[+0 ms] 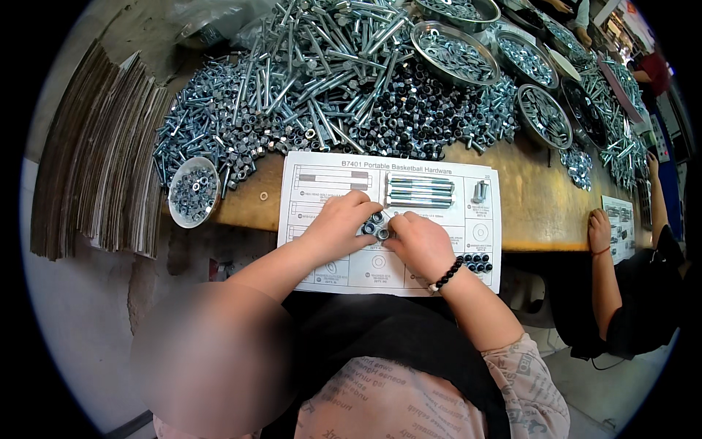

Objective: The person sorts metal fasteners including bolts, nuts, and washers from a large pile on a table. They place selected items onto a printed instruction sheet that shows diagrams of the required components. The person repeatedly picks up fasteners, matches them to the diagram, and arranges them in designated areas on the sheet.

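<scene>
From the head view, our left hand [338,225] and right hand [420,245] meet over the white printed sheet [468,252] at the worktop's [537,208] near edge, fingers curled loosely around a small cluster of dark nuts [376,226]; how firmly any nut is pinched we cannot tell. We judge the sheet a sorting guide, since its ruled boxes already hold long bolts [420,192], a short bolt [480,191] and black nuts [477,262], while a loose hardware heap [344,88] and metal bowls [453,51] fill the far edge. Flat cardboard stacks [95,161] sit at left.
</scene>
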### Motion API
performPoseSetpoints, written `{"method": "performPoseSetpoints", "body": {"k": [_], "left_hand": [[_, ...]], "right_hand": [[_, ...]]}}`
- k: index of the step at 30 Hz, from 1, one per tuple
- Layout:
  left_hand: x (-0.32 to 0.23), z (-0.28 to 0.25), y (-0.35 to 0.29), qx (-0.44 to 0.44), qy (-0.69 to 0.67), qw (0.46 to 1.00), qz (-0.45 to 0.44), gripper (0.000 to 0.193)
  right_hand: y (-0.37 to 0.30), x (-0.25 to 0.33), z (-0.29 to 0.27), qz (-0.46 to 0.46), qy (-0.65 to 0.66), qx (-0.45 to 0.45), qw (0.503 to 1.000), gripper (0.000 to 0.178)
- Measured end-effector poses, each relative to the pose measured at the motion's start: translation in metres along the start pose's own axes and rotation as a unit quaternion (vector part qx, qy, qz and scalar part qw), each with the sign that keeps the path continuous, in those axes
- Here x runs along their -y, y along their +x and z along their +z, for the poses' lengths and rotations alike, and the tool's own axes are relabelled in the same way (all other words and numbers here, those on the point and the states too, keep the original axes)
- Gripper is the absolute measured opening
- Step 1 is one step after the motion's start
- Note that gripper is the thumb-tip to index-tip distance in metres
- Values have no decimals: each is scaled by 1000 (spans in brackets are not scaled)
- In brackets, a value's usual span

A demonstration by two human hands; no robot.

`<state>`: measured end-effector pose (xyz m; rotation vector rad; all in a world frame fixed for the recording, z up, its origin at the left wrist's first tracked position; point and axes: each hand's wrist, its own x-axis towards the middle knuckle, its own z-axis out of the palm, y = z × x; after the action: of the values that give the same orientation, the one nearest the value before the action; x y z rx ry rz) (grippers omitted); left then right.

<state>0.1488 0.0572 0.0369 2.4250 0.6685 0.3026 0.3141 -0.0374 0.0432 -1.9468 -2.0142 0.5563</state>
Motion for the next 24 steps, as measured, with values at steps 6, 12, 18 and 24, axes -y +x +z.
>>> {"method": "performPoseSetpoints", "body": {"k": [6,12,18,24], "left_hand": [[1,0,-2,-10,-12,1000,7,48],[6,0,-3,-24,-22,999,8,49],[6,-16,-12,-61,-49,997,9,47],[51,-84,-41,-193,-73,973,-100,30]], "right_hand": [[4,5,1,17,29,-41,999,33],[8,10,0,13,16,-17,1000,34],[6,9,-4,-13,59,-78,995,43],[13,6,-32,28,238,-15,971,29]]}}
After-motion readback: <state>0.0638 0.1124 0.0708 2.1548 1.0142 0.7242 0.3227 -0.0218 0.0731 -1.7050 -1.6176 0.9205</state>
